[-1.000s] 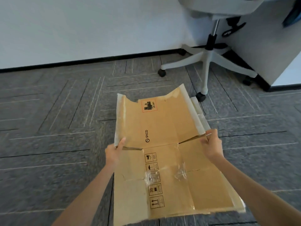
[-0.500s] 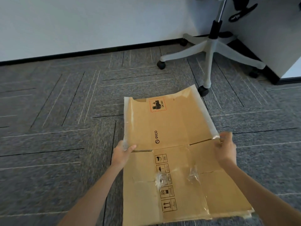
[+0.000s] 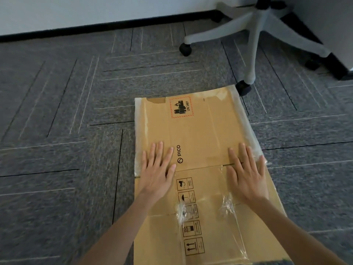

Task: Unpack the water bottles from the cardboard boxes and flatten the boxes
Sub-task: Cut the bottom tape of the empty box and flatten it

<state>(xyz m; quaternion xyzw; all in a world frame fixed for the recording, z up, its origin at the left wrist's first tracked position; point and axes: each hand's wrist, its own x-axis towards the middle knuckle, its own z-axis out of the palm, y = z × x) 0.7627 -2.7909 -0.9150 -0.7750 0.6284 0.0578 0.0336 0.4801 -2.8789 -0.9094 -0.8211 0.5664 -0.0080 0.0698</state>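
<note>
Fingers (image 3: 160,150) straight | both hands press flattened cardboard box (image 3: 200,131) | carpet

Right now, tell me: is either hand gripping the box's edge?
No: left hand and right hand lie flat on the cardboard box, fingers straight.

Bare carpet floor (image 3: 57,169) left of the flattened cardboard box (image 3: 200,131); office chair base (image 3: 254,35) blocks far right, one caster (image 3: 243,87) just beside the box corner

The flattened cardboard box (image 3: 200,134) bears the brand "PICO" in black near its left middle. At its far end a red-hatched battery label (image 3: 181,107) reads "UN 3481". The handling pictograms' (image 3: 190,215) small print is illegible.
</note>
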